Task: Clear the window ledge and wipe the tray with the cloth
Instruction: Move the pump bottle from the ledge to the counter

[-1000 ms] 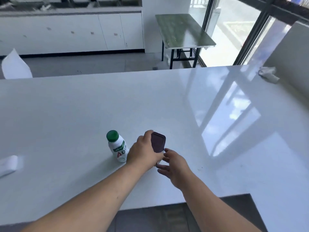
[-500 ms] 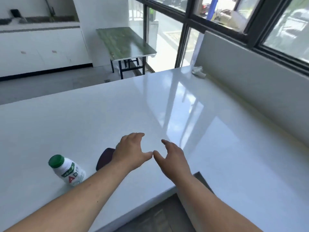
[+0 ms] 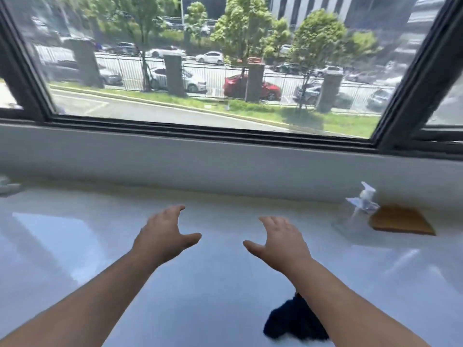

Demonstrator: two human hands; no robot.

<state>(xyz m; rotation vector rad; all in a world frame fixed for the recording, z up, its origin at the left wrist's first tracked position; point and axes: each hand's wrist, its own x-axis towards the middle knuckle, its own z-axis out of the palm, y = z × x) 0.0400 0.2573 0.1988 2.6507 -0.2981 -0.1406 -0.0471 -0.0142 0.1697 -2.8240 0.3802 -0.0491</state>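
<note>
Both hands hover over the white ledge (image 3: pixel 75 246) in front of the window. My left hand (image 3: pixel 164 234) is open, fingers spread, holding nothing. My right hand (image 3: pixel 278 240) is open too, palm down. A dark blue cloth (image 3: pixel 288 320) lies on the ledge near the front, partly hidden under my right forearm. A flat brown tray (image 3: pixel 400 221) rests at the right against the wall. A clear pump bottle (image 3: pixel 362 204) stands just left of the tray, well to the right of my right hand.
A grey wall (image 3: pixel 225 166) rises behind the ledge below the dark window frame (image 3: pixel 213 132). A crumpled white object (image 3: pixel 7 185) sits at the far left edge. The picture is blurred by motion.
The view has swung right from the counter to face the window. The small bottle and dark object are out of view. Both hands have spread apart and stay empty.
</note>
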